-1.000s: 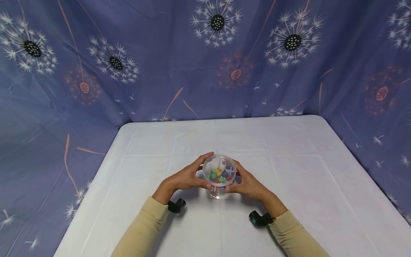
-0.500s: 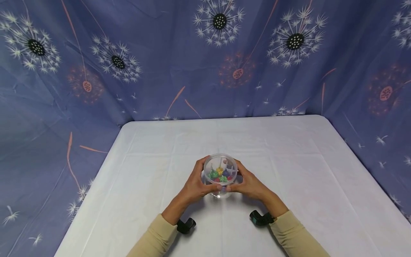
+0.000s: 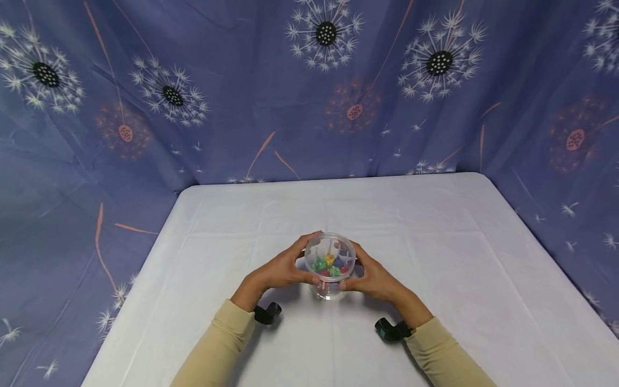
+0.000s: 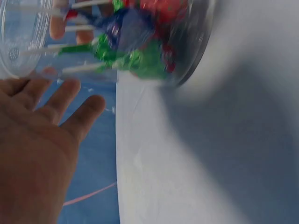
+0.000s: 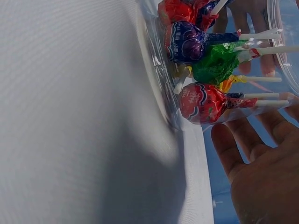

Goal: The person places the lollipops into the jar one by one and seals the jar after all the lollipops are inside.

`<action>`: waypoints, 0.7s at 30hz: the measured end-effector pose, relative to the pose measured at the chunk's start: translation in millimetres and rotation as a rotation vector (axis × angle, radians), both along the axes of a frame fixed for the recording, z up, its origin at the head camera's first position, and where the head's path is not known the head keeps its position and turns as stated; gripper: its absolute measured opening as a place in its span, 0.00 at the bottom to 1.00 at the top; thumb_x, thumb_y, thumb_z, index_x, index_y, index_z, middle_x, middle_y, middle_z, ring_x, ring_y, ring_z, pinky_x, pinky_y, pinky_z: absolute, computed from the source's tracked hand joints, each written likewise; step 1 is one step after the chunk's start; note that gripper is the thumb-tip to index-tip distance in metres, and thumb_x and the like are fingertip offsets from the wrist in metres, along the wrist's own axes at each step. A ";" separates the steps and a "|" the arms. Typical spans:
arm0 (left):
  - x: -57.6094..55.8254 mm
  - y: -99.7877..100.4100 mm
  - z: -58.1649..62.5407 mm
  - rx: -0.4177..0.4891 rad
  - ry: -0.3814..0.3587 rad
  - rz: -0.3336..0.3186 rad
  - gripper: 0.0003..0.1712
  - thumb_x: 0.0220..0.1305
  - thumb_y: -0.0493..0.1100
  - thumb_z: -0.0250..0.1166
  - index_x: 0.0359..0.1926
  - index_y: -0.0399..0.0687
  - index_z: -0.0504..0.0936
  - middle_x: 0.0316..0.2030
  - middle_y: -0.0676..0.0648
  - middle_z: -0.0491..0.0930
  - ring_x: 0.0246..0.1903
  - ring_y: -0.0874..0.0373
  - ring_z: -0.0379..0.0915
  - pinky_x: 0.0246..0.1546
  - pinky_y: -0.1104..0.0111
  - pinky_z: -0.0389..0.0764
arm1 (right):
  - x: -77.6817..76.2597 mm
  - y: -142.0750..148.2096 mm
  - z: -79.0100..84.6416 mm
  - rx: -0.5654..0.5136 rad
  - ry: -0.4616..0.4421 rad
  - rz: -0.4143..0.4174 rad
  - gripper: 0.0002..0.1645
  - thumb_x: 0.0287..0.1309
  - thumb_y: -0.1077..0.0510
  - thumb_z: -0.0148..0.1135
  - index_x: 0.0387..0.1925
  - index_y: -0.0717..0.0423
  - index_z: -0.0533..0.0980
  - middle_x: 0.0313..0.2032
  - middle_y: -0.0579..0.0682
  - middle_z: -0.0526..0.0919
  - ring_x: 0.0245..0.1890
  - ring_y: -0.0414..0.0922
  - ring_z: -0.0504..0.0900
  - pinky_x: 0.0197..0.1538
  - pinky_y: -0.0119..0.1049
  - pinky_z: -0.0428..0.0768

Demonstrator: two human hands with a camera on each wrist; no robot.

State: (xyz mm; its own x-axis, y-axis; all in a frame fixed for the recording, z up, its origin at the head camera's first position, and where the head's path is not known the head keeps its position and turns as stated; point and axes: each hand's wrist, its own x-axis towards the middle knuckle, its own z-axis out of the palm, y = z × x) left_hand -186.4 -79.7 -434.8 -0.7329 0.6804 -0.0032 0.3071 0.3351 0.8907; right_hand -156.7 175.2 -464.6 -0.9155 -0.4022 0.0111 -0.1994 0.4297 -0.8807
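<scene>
A clear round plastic jar [image 3: 328, 293] stands upright on the white table, with its transparent lid [image 3: 330, 247] on top. Inside are several wrapped lollipops [image 5: 203, 101], in red, green, blue and yellow wrappers with white sticks pointing up. My left hand [image 3: 280, 270] holds the jar's upper left side by the lid, thumb in front and fingers curving behind. On the other side my right hand [image 3: 376, 278] grips the jar the same way. Both wrist views show the lollipop heads [image 4: 128, 30] near the jar's bottom; some fingertips are seen only through the plastic.
The white-covered table [image 3: 435, 231] stretches out around the jar. A blue curtain [image 3: 251, 97] with dandelion prints hangs behind it and along both sides. A black wrist camera [image 3: 267, 313] sits under the left wrist, another wrist camera [image 3: 390, 329] by the right.
The left hand and forearm swung inward half a second ago and are now turned back outward round the lid. The right hand has stayed in place, and the jar has hardly moved.
</scene>
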 end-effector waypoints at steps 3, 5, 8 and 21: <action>-0.7 -1.6 1.1 0.009 -0.025 -0.012 0.59 0.49 0.50 0.74 0.72 0.75 0.42 0.73 0.58 0.46 0.72 0.49 0.46 0.69 0.47 0.56 | 0.5 -0.4 1.0 0.002 0.000 0.003 0.58 0.44 0.52 0.75 0.70 0.30 0.49 0.65 0.51 0.67 0.61 0.58 0.70 0.60 0.61 0.67; 3.0 -0.3 0.8 0.031 -0.030 0.012 0.61 0.48 0.51 0.74 0.72 0.73 0.40 0.74 0.57 0.45 0.73 0.48 0.45 0.70 0.47 0.55 | 0.7 0.0 1.4 0.007 -0.001 0.004 0.58 0.44 0.52 0.74 0.70 0.30 0.49 0.65 0.51 0.66 0.61 0.58 0.70 0.60 0.61 0.68; 14.8 6.3 -0.9 0.066 -0.011 0.110 0.62 0.47 0.54 0.74 0.73 0.67 0.41 0.74 0.54 0.45 0.73 0.46 0.44 0.69 0.46 0.55 | 1.1 1.0 1.7 0.011 -0.001 -0.002 0.57 0.44 0.50 0.74 0.70 0.30 0.50 0.64 0.51 0.67 0.61 0.59 0.70 0.59 0.61 0.69; 48.0 37.1 -13.4 0.200 0.018 0.421 0.58 0.45 0.54 0.76 0.71 0.61 0.48 0.66 0.44 0.60 0.61 0.50 0.63 0.64 0.51 0.64 | 2.0 1.5 2.3 0.013 0.004 0.005 0.57 0.44 0.44 0.74 0.71 0.30 0.49 0.65 0.52 0.67 0.61 0.58 0.71 0.58 0.60 0.70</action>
State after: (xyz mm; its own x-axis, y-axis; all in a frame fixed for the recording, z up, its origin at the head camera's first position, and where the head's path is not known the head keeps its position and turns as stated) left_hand -138.5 -42.6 -448.2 -0.9441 0.3096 0.1131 0.1973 0.2561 0.9463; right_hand -154.7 176.6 -462.3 -0.9133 -0.4071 0.0093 -0.2051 0.4402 -0.8742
